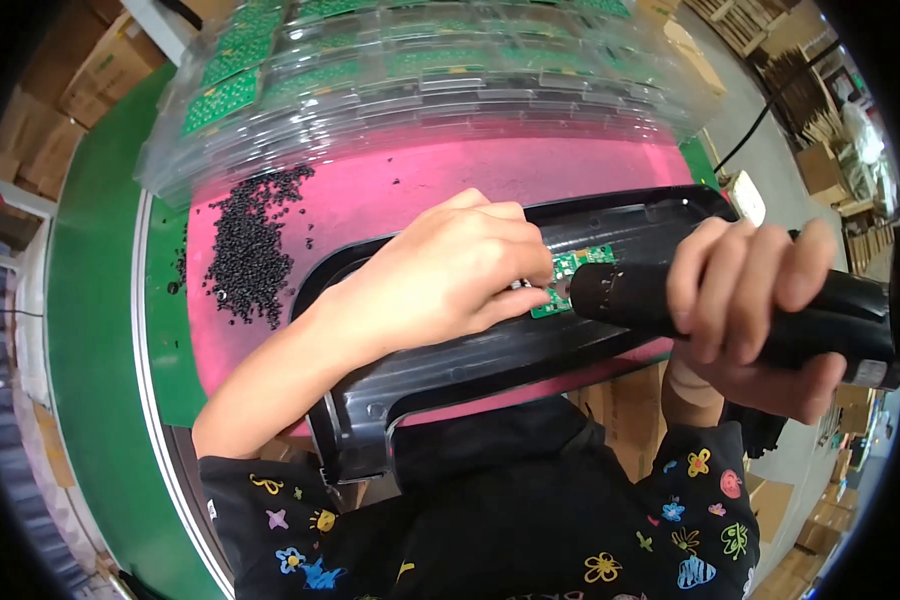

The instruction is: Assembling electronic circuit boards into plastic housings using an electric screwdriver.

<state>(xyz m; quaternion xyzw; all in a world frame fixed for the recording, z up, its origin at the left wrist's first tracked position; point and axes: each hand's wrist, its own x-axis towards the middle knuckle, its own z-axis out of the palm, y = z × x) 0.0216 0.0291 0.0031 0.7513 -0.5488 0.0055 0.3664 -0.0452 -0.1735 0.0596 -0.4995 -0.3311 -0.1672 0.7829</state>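
A long black plastic housing lies in front of me with its hollow side up. Inside it sits a small green circuit board. My right hand is wrapped round a black electric screwdriver, held nearly level, its nose over the board. Its tip is hard to make out. My left hand reaches across the housing with fingers curled together at the board's left edge, beside the screwdriver's nose. Whatever those fingers pinch is hidden.
Small black parts are heaped on the pink mat at the left. Behind stand stacked clear plastic trays with green boards. The green bench runs along the left. A black cable hangs at the right.
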